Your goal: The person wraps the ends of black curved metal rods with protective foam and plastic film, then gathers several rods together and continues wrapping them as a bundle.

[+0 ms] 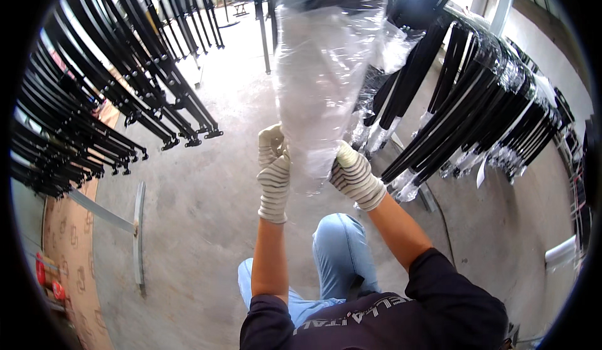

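A long sheet of clear plastic wrap (323,80) hangs in front of me, with something white showing through it. Its upper end meets dark material at the top of the picture, and it narrows toward its lower end. On the left edge of that lower end, my left hand (274,171), in a striped white glove, is closed with its fingers curled on the wrap. My right hand (357,177), gloved the same way, pinches the opposite edge. The fingertips of both hands are partly hidden.
Rows of black metal frames (119,68) hang at the left. Black tubes wrapped in plastic (464,99) hang at the right. A grey metal rack foot (139,234) stands on the concrete floor (194,224). A white roll (560,250) lies at the far right.
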Motion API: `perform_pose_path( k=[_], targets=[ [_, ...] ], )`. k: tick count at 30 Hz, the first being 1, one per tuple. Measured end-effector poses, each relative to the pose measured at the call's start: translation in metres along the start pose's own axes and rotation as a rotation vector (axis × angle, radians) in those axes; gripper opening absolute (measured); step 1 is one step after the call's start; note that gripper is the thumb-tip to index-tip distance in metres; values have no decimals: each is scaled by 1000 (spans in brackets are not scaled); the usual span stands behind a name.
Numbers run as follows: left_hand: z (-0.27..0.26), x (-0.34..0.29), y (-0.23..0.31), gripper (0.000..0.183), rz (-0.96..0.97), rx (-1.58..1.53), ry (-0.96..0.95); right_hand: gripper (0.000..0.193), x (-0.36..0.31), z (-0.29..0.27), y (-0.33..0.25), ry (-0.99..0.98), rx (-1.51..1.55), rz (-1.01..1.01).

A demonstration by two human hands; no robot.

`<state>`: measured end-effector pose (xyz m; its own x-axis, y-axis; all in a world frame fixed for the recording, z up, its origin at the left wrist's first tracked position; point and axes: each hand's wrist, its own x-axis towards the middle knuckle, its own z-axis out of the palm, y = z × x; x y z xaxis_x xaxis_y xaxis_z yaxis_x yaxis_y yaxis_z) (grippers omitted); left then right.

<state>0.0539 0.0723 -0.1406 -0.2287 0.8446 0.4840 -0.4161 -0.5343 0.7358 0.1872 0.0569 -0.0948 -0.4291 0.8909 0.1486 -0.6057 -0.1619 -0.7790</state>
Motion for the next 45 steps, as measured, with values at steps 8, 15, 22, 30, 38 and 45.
perform_pose_path(
  k=[8, 15, 22, 30, 38, 45],
  targets=[
    [24, -4, 30, 52, -287, -264, -298, 59, 21, -25, 5, 154, -230, -245],
    [49, -14, 31, 60, -137, 185, -137, 40, 37, -37, 26, 177, -640, -551],
    [50, -13, 44, 62, -163, 153, -209, 30, 52, -61, 0, -159, -305, -320],
    [36, 1, 59, 51, -262, 130, -282, 18, -11, -19, -76, 95, 148, 392],
    [42, -4, 54, 50, -368, 111, -337, 35, -62, 17, -24, 70, -174, -408],
    [42, 15, 11, 35, -179, 198, -253, 53, -117, 103, -28, -641, -703, -180]
  ],
)
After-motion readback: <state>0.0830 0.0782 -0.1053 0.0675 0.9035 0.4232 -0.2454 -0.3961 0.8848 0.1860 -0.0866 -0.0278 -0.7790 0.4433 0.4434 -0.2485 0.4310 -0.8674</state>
